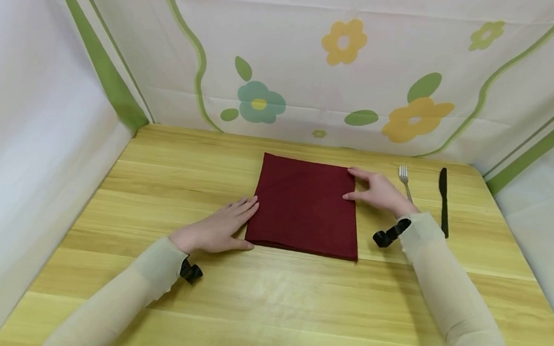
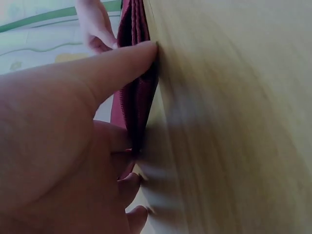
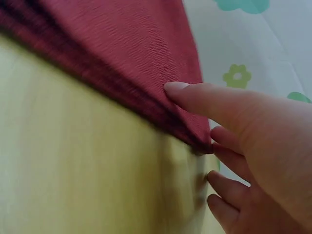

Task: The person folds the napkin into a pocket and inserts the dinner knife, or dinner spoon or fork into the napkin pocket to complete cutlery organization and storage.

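Note:
A dark red cloth napkin, folded into a layered square, lies flat on the wooden table. My left hand rests along its left edge, fingers extended, thumb by the near left corner. The left wrist view shows that thumb touching the stacked folds of the napkin. At the right edge is my right hand, its index fingertip by the far right corner and its thumb on the cloth. In the right wrist view the thumb lies on top of the napkin, with the other fingers beside the corner.
A fork lies to the right of the napkin, partly hidden by my right hand and wrist. Farther right is a black knife. A white flower-patterned cloth hangs behind the wooden table.

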